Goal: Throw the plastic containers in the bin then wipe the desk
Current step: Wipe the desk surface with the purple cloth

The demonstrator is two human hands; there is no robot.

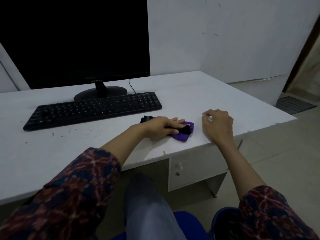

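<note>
No plastic containers are visible on the worktop (199, 87), so I judge that the throwing step is finished and the wiping step is now in hand. The left hand (162, 126) lies flat with its fingers stretched, pressing on a purple and black cloth (181, 134), which sits just in front of the right end of the keyboard (93, 109), close to it but not touching. The right hand (217, 124) is to the right of the cloth, apart from it, loosely curled and holding nothing; its wrist seems to rest near the front edge of the worktop, though the blur makes this uncertain. A blue bin (225, 220) stands on the floor below the keyboard's side of the worktop, under the right forearm. Small dark crumbs remain in front of the keyboard's left half. The next move probably calls for sliding the cloth leftward along the front of the keyboard with steady downward pressure, so the crumbs are gathered and not scattered
</note>
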